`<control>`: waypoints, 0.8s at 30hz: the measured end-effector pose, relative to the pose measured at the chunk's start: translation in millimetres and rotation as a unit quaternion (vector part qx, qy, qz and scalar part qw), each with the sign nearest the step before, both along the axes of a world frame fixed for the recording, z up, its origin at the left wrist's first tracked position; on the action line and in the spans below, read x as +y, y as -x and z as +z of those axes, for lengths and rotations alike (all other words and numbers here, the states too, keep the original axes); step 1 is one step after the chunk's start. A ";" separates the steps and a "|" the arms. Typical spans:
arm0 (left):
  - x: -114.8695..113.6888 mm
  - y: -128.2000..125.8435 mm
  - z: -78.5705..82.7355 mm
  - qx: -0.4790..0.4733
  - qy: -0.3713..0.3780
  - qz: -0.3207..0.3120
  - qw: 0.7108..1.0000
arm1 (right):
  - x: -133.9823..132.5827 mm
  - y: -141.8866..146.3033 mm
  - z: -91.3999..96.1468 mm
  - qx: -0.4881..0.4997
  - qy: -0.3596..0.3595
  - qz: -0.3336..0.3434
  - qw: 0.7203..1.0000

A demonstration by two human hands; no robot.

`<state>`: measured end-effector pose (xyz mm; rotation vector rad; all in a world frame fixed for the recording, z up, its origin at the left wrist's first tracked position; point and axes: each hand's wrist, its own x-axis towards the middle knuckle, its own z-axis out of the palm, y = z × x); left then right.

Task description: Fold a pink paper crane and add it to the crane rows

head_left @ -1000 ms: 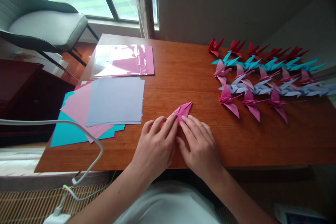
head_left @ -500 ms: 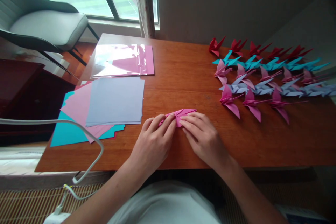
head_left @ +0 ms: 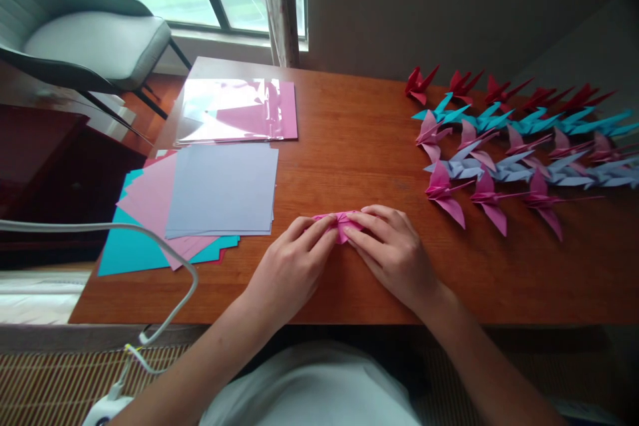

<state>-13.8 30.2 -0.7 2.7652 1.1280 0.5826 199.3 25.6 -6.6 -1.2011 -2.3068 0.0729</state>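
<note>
A partly folded pink origami piece [head_left: 339, 221] lies on the wooden table [head_left: 359, 146] near its front edge. My left hand [head_left: 289, 269] pinches its left end with the fingertips. My right hand [head_left: 394, 253] covers its right end, fingers pressed down on the paper. Only a small part of the pink piece shows between the two hands.
A fanned stack of lilac, pink and teal paper sheets [head_left: 200, 203] lies at the left, with a clear plastic packet of pink paper [head_left: 239, 110] behind it. Rows of folded paper cranes [head_left: 504, 140] fill the right side. A white cable [head_left: 164, 259] crosses the front left corner. A grey chair [head_left: 94, 46] stands by the window.
The pink piece was turned from pointing up-right to lying flat and sideways. My right hand slid over its right end, so less of it shows.
</note>
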 end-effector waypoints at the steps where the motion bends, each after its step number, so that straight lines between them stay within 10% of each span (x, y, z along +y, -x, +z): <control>1: 0.4 1.0 -1.4 -0.011 0.011 0.003 1.000 | -0.4 0.2 0.5 -0.006 -0.005 -0.005 1.000; 9: 4.3 5.0 -8.0 -0.046 0.044 -0.002 0.998 | 0.5 0.1 4.4 -0.008 -0.027 0.005 1.000; 24: 3.9 -9.5 -0.4 -0.084 0.068 0.070 0.992 | 14.1 5.1 0.7 0.099 0.151 -0.012 0.984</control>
